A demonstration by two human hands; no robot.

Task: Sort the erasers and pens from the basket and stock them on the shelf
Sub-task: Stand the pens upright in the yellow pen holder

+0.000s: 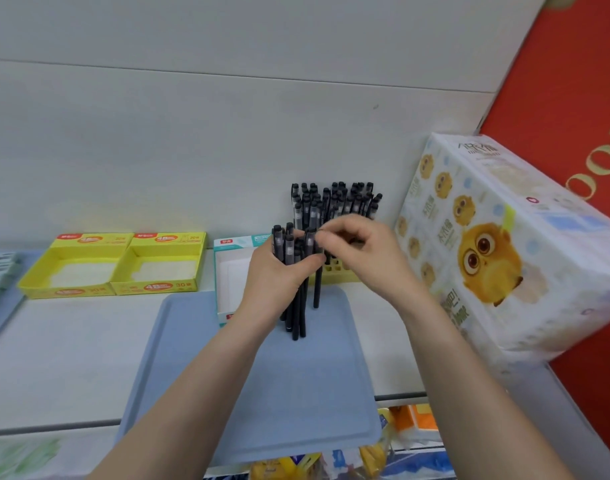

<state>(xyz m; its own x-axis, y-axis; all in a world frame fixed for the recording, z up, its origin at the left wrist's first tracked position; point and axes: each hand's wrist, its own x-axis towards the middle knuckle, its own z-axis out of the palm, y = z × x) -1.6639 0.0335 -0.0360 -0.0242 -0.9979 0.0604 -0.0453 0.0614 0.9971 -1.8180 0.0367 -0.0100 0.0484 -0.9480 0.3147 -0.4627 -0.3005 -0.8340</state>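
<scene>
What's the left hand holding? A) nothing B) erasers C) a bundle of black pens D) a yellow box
C: the left hand grips a bundle of black pens upright over the blue tray, while the right hand pinches at the bundle's top.

A bundle of black pens (294, 306) stood upright in the left hand (279, 275), caps up, barrels hanging below the fist, uneven at the bottom. Right beside it, a single pen (317, 289) hung vertical too, its cap pinched by the right hand (359, 251). And behind them, a second cluster of black pens (334, 202) stood caps up, packed tight in a yellow holder (334, 276) at the back of the white shelf (71, 358), by the wall.
</scene>
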